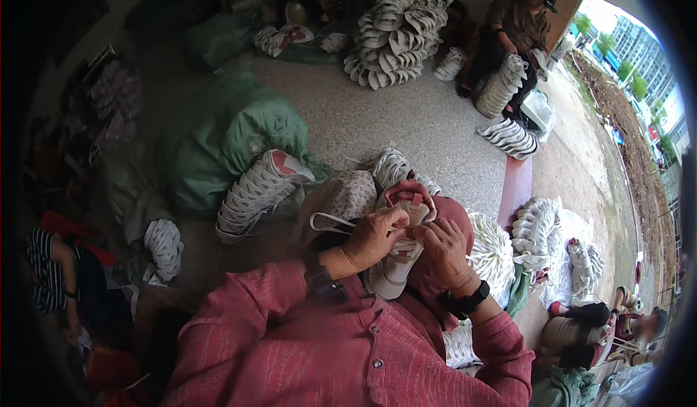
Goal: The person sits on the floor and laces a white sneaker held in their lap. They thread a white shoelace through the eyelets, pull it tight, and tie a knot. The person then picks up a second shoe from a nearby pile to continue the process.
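A white and beige shoe upper with a dusty-red lining (388,278) rests in my lap, its toe toward me and its collar away. My left hand (372,241) lies over its left side, thumb and fingers closed on a white shoelace (328,217) that loops out to the left. On the opposite side, my right hand (444,249) pinches at the lacing edge beside the tongue. The fingertips of both hands nearly meet there. What exactly the right fingers grip is partly hidden, but they press on the upper.
Nested shoe uppers (255,198) lean on a green sack (218,142) at the left. A bundle of white laces (492,251) lies right of my knee. A tall pile of uppers (401,33) stands at the back. A seated person (519,26) handles uppers; others sit at both sides.
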The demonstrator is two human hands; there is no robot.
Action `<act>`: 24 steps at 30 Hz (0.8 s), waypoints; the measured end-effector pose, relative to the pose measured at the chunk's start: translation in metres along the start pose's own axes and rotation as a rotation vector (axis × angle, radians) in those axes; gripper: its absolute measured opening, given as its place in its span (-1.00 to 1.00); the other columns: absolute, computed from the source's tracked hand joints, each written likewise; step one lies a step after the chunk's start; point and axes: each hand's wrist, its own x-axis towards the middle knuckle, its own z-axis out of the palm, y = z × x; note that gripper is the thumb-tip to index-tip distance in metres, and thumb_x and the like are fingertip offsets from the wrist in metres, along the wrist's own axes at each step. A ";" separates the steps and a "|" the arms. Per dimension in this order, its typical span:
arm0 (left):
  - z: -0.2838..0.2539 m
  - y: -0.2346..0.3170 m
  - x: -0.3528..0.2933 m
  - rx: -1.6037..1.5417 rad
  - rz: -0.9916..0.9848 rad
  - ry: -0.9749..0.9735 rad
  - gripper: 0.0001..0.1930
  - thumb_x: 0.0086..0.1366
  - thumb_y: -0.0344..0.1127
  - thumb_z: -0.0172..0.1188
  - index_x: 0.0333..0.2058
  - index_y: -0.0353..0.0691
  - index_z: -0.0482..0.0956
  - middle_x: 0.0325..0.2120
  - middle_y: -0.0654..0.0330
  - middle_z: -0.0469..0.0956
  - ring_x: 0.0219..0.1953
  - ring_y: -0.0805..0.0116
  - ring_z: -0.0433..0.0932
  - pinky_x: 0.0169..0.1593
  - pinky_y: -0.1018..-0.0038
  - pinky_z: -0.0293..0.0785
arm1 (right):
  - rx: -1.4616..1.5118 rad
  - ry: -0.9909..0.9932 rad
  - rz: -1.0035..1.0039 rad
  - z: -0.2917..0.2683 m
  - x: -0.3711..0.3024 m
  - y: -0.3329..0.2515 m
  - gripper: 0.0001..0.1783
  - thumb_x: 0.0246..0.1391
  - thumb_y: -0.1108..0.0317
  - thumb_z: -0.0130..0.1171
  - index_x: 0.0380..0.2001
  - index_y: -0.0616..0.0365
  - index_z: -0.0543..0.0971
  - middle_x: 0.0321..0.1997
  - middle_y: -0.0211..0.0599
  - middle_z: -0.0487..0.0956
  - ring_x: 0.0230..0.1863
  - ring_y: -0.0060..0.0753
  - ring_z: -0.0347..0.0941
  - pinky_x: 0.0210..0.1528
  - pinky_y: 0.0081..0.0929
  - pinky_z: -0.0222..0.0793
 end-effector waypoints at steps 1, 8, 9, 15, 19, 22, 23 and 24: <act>0.002 0.000 -0.001 0.028 0.010 0.003 -0.80 0.13 -0.47 0.34 -0.27 -0.23 0.54 -0.38 0.13 0.56 -0.29 0.19 0.60 -0.18 0.36 0.49 | 0.027 -0.013 -0.012 0.004 0.002 0.002 -0.74 -0.13 0.46 0.23 -0.27 0.02 0.57 -0.28 -0.36 0.55 -0.19 -0.22 0.47 -0.10 -0.27 0.34; -0.013 0.012 -0.001 0.248 0.192 0.061 -0.80 0.11 -0.43 0.35 -0.29 -0.16 0.54 -0.36 0.20 0.53 -0.22 0.16 0.54 -0.13 0.28 0.45 | 0.091 0.076 0.063 -0.017 0.014 0.013 -0.81 -0.09 0.44 0.22 -0.32 0.00 0.55 -0.27 -0.38 0.53 -0.17 -0.24 0.43 -0.13 -0.29 0.29; -0.015 0.013 -0.002 0.307 0.214 0.096 -0.80 0.10 -0.42 0.36 -0.29 -0.15 0.55 -0.36 0.21 0.53 -0.21 0.15 0.53 -0.12 0.27 0.44 | 0.129 0.055 0.097 -0.020 0.012 0.012 -0.84 -0.04 0.40 0.21 -0.32 -0.02 0.57 -0.28 -0.39 0.52 -0.17 -0.26 0.42 -0.14 -0.31 0.26; -0.026 0.009 0.020 0.417 0.329 0.010 -0.86 0.01 -0.40 0.36 -0.42 -0.11 0.59 -0.40 0.28 0.48 -0.25 0.20 0.46 -0.11 0.29 0.37 | -0.189 -0.150 0.038 -0.006 0.004 -0.010 -0.83 -0.04 0.37 0.16 -0.31 0.07 0.58 -0.31 -0.29 0.46 -0.19 -0.27 0.40 -0.15 -0.28 0.23; -0.025 0.008 0.022 0.512 0.346 -0.078 -0.90 -0.01 -0.33 0.35 -0.48 -0.05 0.60 -0.42 0.29 0.47 -0.23 0.25 0.46 -0.09 0.30 0.32 | -0.233 -0.157 0.124 0.000 0.004 -0.016 -0.87 -0.02 0.36 0.17 -0.36 0.10 0.59 -0.29 -0.19 0.50 -0.20 -0.17 0.48 -0.12 -0.21 0.29; -0.022 0.010 0.026 0.634 0.358 -0.128 -0.88 -0.03 -0.29 0.37 -0.48 -0.03 0.61 -0.41 0.29 0.48 -0.21 0.27 0.48 -0.07 0.30 0.29 | -0.171 -0.165 0.169 0.003 0.007 -0.011 -0.89 -0.03 0.36 0.19 -0.39 0.10 0.57 -0.33 -0.22 0.50 -0.23 -0.16 0.49 -0.17 -0.18 0.31; -0.019 0.012 0.029 0.683 0.359 -0.155 -0.87 -0.04 -0.28 0.37 -0.48 -0.03 0.61 -0.40 0.28 0.49 -0.20 0.28 0.48 -0.07 0.30 0.28 | -0.165 -0.174 0.184 0.005 0.007 -0.008 -0.89 -0.03 0.35 0.19 -0.40 0.10 0.57 -0.34 -0.23 0.50 -0.23 -0.17 0.49 -0.18 -0.18 0.32; -0.018 0.014 0.031 0.733 0.360 -0.183 -0.87 -0.05 -0.27 0.37 -0.48 -0.04 0.61 -0.40 0.28 0.49 -0.19 0.29 0.49 -0.07 0.30 0.28 | -0.159 -0.183 0.200 0.009 0.008 -0.005 -0.90 -0.03 0.34 0.19 -0.41 0.10 0.57 -0.34 -0.24 0.50 -0.24 -0.18 0.49 -0.20 -0.18 0.32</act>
